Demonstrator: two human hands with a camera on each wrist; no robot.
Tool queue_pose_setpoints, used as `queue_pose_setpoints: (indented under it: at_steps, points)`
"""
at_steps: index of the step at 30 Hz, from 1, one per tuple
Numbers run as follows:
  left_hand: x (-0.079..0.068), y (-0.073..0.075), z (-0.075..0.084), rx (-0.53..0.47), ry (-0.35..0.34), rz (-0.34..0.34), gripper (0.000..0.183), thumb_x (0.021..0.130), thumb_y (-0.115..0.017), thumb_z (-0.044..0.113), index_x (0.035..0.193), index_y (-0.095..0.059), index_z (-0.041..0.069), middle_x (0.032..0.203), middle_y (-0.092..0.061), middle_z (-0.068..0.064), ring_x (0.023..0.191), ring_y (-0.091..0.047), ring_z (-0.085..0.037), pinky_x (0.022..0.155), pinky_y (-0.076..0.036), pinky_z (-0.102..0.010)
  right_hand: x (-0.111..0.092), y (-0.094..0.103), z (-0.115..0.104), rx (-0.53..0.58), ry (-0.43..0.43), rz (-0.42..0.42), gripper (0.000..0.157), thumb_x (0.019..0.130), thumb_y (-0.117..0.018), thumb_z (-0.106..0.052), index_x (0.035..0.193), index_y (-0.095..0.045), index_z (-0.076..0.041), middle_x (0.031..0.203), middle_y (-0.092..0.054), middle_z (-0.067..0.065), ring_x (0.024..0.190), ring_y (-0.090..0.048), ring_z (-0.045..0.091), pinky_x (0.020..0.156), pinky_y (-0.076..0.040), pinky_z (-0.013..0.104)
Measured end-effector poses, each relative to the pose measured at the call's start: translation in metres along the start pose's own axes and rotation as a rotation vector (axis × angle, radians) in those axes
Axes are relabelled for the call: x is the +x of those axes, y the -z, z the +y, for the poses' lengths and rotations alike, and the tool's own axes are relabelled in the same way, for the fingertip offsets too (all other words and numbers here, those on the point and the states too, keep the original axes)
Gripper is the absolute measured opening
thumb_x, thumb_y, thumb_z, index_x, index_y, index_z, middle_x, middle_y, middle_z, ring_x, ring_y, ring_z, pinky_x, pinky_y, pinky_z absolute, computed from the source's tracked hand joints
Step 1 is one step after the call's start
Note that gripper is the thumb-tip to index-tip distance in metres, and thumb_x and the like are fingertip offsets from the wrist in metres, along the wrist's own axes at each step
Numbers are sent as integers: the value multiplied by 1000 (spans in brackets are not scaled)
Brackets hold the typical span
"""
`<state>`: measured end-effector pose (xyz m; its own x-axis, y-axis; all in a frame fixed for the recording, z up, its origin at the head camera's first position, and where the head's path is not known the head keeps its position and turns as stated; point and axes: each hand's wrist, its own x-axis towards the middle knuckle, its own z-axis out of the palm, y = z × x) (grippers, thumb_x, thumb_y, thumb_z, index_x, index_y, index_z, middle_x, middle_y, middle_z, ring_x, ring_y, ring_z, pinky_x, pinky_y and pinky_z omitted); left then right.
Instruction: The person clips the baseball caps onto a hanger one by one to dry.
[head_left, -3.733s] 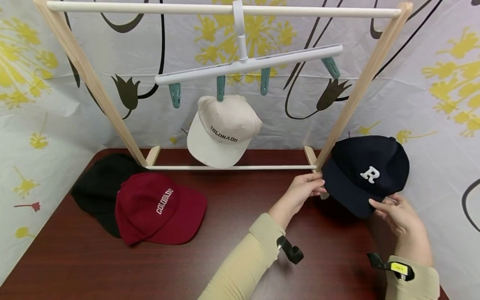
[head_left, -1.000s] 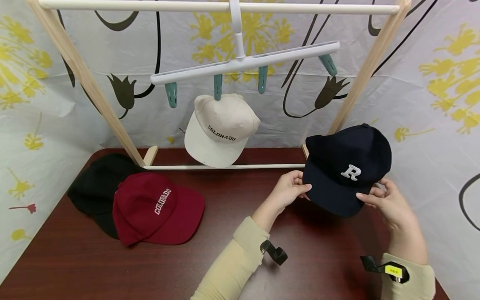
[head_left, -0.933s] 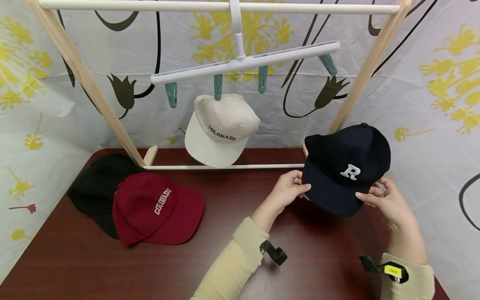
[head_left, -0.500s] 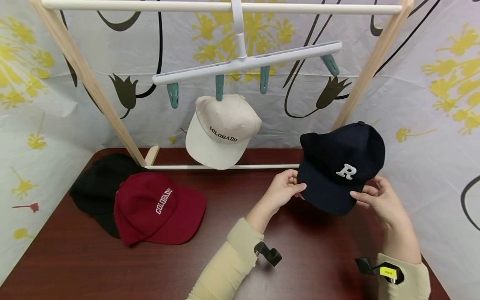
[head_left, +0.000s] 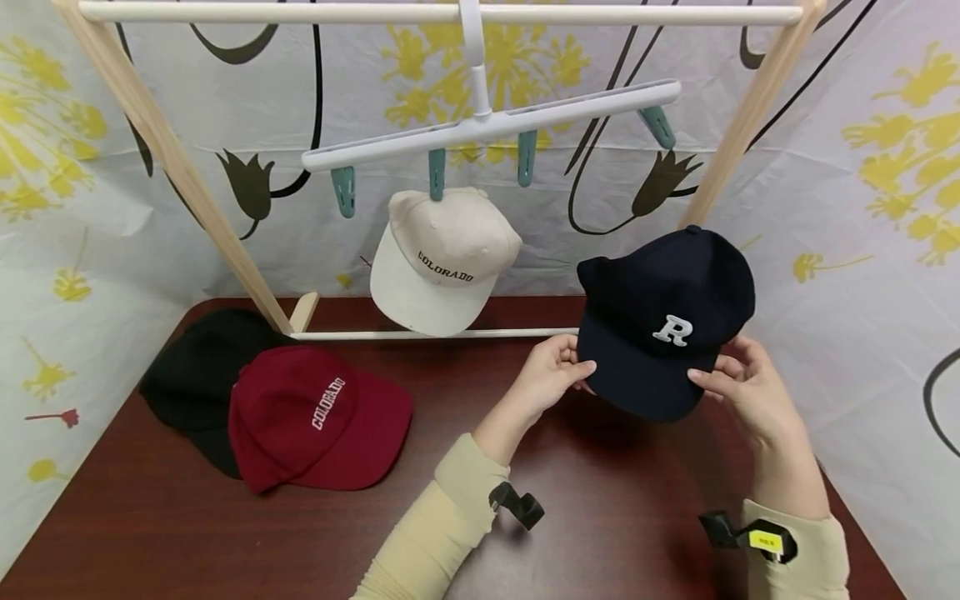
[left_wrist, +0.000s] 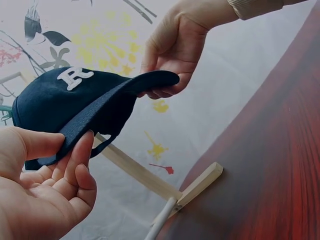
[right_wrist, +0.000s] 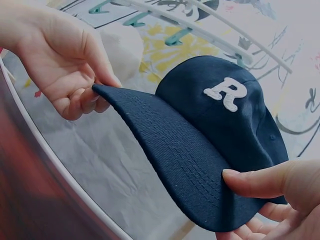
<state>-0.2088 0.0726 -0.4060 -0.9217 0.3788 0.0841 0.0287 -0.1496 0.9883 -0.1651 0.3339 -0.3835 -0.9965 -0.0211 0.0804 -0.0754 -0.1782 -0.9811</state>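
Observation:
A navy baseball cap (head_left: 663, 292) with a white letter R is held up between both hands, clear of the table in the wrist views. My left hand (head_left: 543, 379) pinches the brim's left edge, thumb on top and fingers beneath. On the opposite edge, my right hand (head_left: 757, 400) grips the brim the same way, its thumb (right_wrist: 260, 182) lying on the upper side. Up and to the left, a cream COLORADO cap (head_left: 450, 258) hangs from a green clip (head_left: 437, 175) on the white hanger (head_left: 491, 125). The other clips shown hold nothing.
The hanger hooks over the top bar (head_left: 262, 12) of a wooden rack, whose low rail (head_left: 360, 336) runs near the table's back. A maroon COLORADO cap (head_left: 300, 425) overlaps a black cap (head_left: 195, 375) at left on the dark red table (head_left: 247, 542). Patterned cloth hangs behind.
Both hands have carried the navy cap leftward and slightly up, away from the rack's right foot. Early on, the left hand was only beside the brim. The other caps stay put.

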Motion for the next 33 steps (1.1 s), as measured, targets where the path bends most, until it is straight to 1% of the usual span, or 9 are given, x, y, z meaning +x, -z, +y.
queue_pose_setpoints:
  at_steps: [4,8,10,12,16,21,23,27,33]
  points:
    - [-2,5,4,9,-19,-2,13,90,-61,-7,102,-59,-7,75,-61,-5,61,-60,-10,59,-47,-21,3,-6,-1,-20,11,-2,54,85,-58,18,125,-39,-14,90,-67,1,79,-63,11,66,-51,21]
    - [-4,9,8,12,-19,-3,16,89,-61,-7,105,-58,-9,77,-60,-5,63,-58,-11,61,-47,-22,6,-9,-4,-104,-29,3,67,88,-60,12,143,-26,-2,93,-66,-6,83,-62,5,69,-49,18]
    - [-6,11,10,17,-15,-1,17,89,-61,-6,106,-58,-8,78,-61,-6,64,-58,-11,62,-48,-23,7,-10,-6,-189,-67,16,78,89,-63,5,148,-12,6,95,-65,-11,86,-61,0,71,-48,15]
    - [-7,13,12,25,-11,5,17,89,-62,-6,106,-58,-7,79,-61,-7,65,-58,-11,62,-49,-23,8,-12,-8,-314,-109,29,84,91,-65,-3,148,-4,11,106,-62,-7,88,-58,-6,73,-47,12]
    - [-10,18,13,45,-9,6,15,90,-62,-5,104,-58,-7,79,-62,-7,65,-59,-12,63,-48,-23,11,-16,-11,-475,-150,30,86,92,-66,-15,149,-7,9,119,-55,-1,92,-54,-12,75,-45,11]
    - [-16,24,17,56,-14,-8,14,90,-61,-5,103,-56,-7,78,-62,-7,65,-59,-14,63,-48,-23,14,-23,-11,-336,-109,20,80,91,-65,-7,149,-11,6,95,-61,-16,85,-58,-5,72,-45,12]
    - [-19,26,20,51,-17,-12,15,91,-60,-6,105,-56,-7,78,-61,-6,65,-58,-14,63,-47,-24,15,-27,-9,-257,-74,18,68,90,-65,-1,145,-25,0,91,-64,-14,81,-59,-1,69,-45,13]
    - [-24,31,26,51,-22,-19,13,91,-59,-7,103,-54,-8,79,-59,-6,65,-58,-14,65,-48,-27,15,-37,-5,-149,-10,17,44,89,-63,6,123,-43,-14,88,-65,-9,75,-58,2,64,-45,16]
    - [-30,36,33,57,-29,-16,11,90,-57,-10,100,-53,-10,79,-59,-8,65,-58,-14,67,-49,-30,15,-50,0,-24,41,-6,42,89,-58,11,119,-47,-16,89,-65,-4,76,-57,6,63,-46,18]
